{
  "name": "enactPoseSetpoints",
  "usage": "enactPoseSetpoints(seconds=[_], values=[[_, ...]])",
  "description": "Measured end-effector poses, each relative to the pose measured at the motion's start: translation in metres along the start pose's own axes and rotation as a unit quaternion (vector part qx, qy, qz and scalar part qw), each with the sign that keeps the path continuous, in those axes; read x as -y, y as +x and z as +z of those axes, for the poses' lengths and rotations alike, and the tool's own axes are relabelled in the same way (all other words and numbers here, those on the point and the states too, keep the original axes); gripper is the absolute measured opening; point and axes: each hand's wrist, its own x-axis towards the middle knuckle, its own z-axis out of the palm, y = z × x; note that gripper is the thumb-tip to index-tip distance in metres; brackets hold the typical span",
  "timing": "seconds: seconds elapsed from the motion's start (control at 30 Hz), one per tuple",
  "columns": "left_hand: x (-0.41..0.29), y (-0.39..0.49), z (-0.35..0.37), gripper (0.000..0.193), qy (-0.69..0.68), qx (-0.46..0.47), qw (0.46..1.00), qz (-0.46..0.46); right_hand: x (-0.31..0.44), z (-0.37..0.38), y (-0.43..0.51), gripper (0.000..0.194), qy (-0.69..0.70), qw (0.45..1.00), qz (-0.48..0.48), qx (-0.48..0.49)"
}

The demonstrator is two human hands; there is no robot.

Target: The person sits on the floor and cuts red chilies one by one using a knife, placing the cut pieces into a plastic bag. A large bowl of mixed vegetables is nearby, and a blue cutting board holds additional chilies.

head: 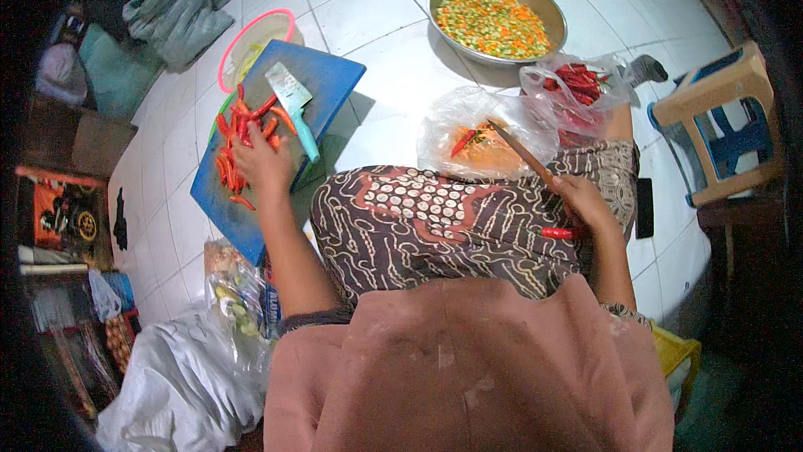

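Over a pile of red chilies (233, 166) on a blue cutting board (335, 72) is my left hand (263, 160). Its fingers touch the chilies, but whether they grip one is hard to see. A cleaver (288, 91) with a turquoise handle lies flat beside the pile. My right hand (580, 198) grips a narrow knife (524, 154), its tip pointing over an open plastic bag (442, 138). That bag holds a red chili (463, 143) and orange-tinted scraps. Below my right hand, another red chili (557, 234) shows against my patterned cloth; its far end is hidden.
A metal bowl (560, 28) of diced vegetables stands on the white tiles. Nearby is a clear bag of red chilies (580, 85). A pink-rimmed basket (292, 22) sits behind the board. A plastic stool (709, 119) and a black phone-like slab (644, 208) are at right, a white sack (182, 377) lower left.
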Motion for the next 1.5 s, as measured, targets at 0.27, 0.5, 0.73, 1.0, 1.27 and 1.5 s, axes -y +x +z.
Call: enactPoseSetpoints(seconds=[0.27,0.5,0.73,1.0,1.27,1.5], values=[[-0.23,-0.075,-0.011,0.02,-0.152,0.4,0.863,0.269,0.007,-0.003,-0.006,0.044,0.018,0.999,-0.028,-0.003],[-0.235,-0.114,0.049,0.025,-0.038,0.432,0.863,0.259,-0.005,-0.01,-0.019,0.044,0.032,0.998,-0.042,-0.017],[-0.236,-0.114,0.056,0.023,-0.048,0.417,0.874,0.244,-0.003,-0.005,-0.013,0.039,0.038,0.995,-0.089,-0.039],[-0.22,-0.087,0.036,0.024,-0.206,0.406,0.888,0.064,0.005,-0.001,-0.014,0.042,-0.094,0.99,-0.099,-0.029],[-0.198,-0.07,0.044,0.018,-0.446,0.407,0.792,-0.087,0.021,0.0,-0.023,0.042,-0.124,0.988,-0.087,-0.024],[-0.211,-0.082,0.027,0.019,-0.511,0.467,0.709,-0.131,0.036,0.021,-0.035,0.044,-0.154,0.98,-0.106,-0.065]])
